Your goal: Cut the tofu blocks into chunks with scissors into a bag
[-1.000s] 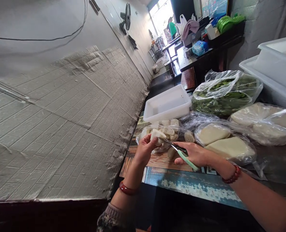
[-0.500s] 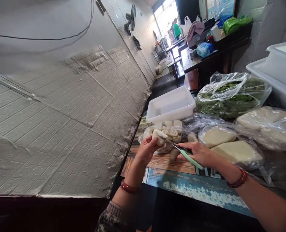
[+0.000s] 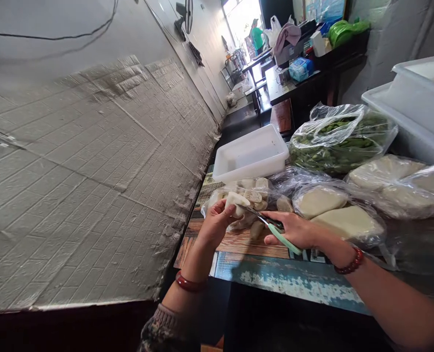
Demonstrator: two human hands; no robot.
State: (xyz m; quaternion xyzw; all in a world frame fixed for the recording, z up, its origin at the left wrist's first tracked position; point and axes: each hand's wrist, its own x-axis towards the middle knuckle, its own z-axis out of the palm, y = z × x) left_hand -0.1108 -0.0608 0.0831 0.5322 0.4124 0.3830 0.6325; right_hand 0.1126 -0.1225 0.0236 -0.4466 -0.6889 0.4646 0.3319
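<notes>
Between the thumb and fingers of my left hand is a pale, whitish, rounded piece of food, its exact kind unclear. My right hand grips a pair of scissors with light green handles. The scissor blades are parted and reach the right side of the pale piece. Just behind my hands lies a clear plastic bag of similar pale pieces, some with a speckled cut face. A brownish lump rests on the wood-patterned tabletop below the scissors.
A white plastic tub stands behind the bag. To the right are bagged pale slabs, another bag of pale slabs, and a bag of green vegetables. White bins are at far right; a brick-patterned wall borders the left.
The whole view has shifted, so everything sits slightly further left and higher. The scissor blades look wider apart against the pale piece, which is tilted a little differently in my left hand.
</notes>
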